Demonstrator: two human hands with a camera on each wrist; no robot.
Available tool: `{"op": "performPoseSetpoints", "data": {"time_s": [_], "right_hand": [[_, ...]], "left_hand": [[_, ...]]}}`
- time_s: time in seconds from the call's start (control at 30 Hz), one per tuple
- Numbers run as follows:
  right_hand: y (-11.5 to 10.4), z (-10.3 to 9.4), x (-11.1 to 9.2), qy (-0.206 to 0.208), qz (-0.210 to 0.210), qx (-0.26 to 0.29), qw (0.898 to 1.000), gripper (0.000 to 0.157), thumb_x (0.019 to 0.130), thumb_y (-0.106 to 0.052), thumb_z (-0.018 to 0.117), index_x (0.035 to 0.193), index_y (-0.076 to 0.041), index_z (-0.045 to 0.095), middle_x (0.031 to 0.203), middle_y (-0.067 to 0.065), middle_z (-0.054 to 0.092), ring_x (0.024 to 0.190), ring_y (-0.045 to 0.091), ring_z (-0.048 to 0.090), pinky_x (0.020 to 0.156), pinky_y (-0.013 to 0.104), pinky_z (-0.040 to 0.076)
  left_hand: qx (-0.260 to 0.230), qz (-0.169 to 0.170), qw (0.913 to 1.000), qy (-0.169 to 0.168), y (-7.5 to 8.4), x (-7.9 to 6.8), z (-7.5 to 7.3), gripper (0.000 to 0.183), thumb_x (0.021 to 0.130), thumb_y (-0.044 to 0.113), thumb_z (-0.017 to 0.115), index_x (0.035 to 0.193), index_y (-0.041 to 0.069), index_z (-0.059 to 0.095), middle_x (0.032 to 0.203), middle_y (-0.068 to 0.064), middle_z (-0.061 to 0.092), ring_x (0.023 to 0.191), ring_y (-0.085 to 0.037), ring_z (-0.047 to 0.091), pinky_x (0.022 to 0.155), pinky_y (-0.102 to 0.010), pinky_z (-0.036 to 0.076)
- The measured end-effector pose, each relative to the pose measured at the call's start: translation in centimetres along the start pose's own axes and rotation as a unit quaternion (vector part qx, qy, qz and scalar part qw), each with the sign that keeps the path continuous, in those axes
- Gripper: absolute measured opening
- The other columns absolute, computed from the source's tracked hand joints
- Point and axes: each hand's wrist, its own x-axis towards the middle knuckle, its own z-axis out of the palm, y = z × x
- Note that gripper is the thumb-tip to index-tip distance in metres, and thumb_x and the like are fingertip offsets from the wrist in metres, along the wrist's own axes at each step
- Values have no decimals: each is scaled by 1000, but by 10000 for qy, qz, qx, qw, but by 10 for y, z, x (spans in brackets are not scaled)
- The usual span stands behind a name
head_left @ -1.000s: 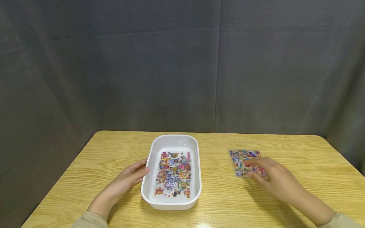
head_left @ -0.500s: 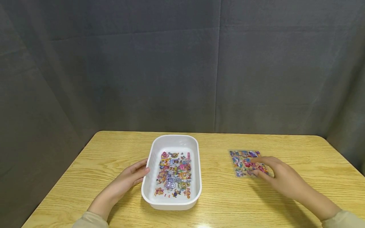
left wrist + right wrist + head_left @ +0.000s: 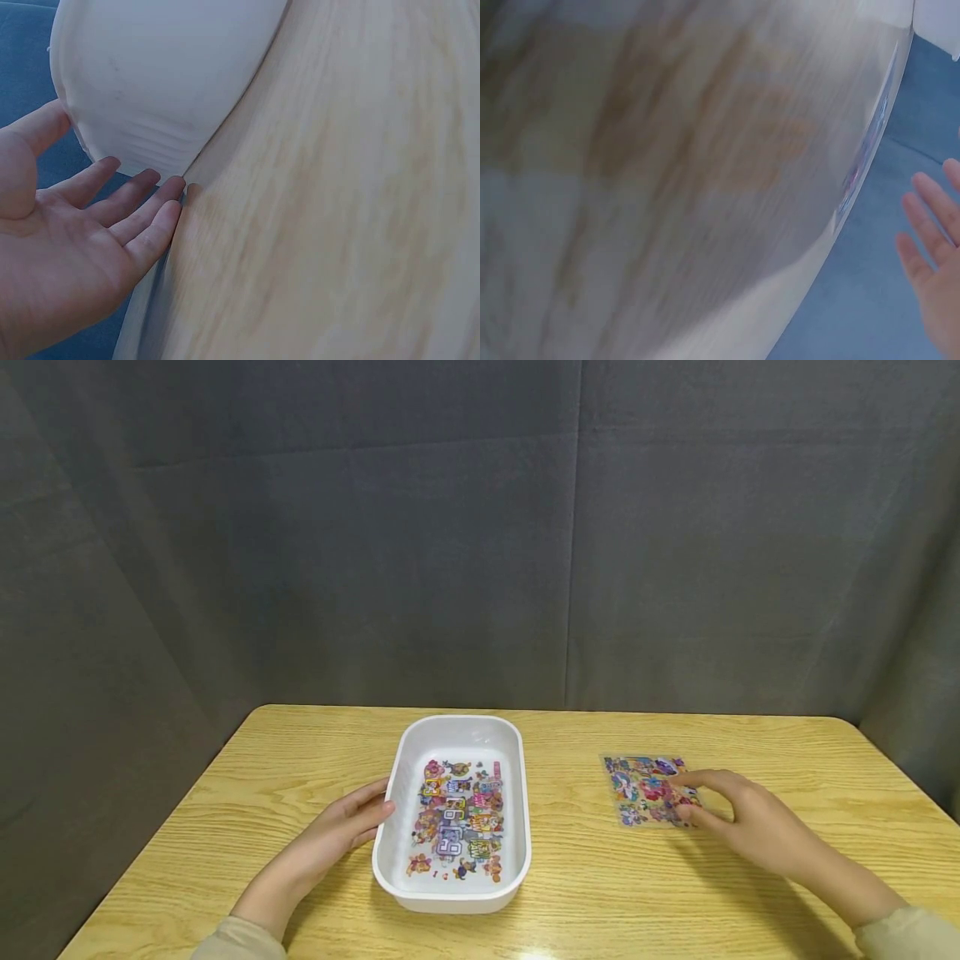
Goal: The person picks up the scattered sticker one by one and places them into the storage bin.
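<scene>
A white plastic tray (image 3: 450,905) sits on the wooden table, and transparent sheets of colourful cartoon stickers (image 3: 454,817) lie inside it. Against its left side rests my left hand (image 3: 326,831), thumb at the rim and fingers along the outer wall. The left wrist view shows those fingers (image 3: 124,199) fairly straight, their tips by the tray wall (image 3: 172,82). To the right of the tray, a sticker sheet (image 3: 630,789) lies flat on the table. My right hand (image 3: 757,827) hovers over the sheet's right side, thumb and fingers apart, holding nothing visible.
The wooden table (image 3: 570,860) has rounded back corners. A dark grey cloth (image 3: 480,543) hangs behind it and along both sides. Bare tabletop lies between the tray and the loose sheet.
My right hand has drawn slightly back to the right across the sticker sheet, uncovering more of it. The sheet, the tray and my left hand stay in place.
</scene>
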Motion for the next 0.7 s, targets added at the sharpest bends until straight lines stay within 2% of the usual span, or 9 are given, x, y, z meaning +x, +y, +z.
{"op": "performPoseSetpoints", "data": {"time_s": [0.23,0.5,0.7], "right_hand": [[12,-2,3,-185,157,240,9994,39,96,-32,67,129,-11,64,131,18,61,123,46,52,94,66,45],[21,-5,9,-390,234,478,9978,42,95,-32,68,130,-10,63,131,16,62,119,41,55,95,59,46],[29,-4,14,-457,166,508,9975,42,94,-26,70,130,-6,63,127,15,64,116,39,57,92,58,48]], "left_hand": [[12,2,10000,-20,0,0,0,66,101,30,56,153,-2,31,151,-23,40,137,-33,41,113,-44,36],[-11,21,10000,-41,0,-1,-1,66,101,30,56,153,-2,30,152,-23,39,138,-33,40,113,-44,36],[20,2,10000,3,0,0,0,66,101,30,57,153,-2,30,152,-23,38,138,-34,40,113,-44,35]]}}
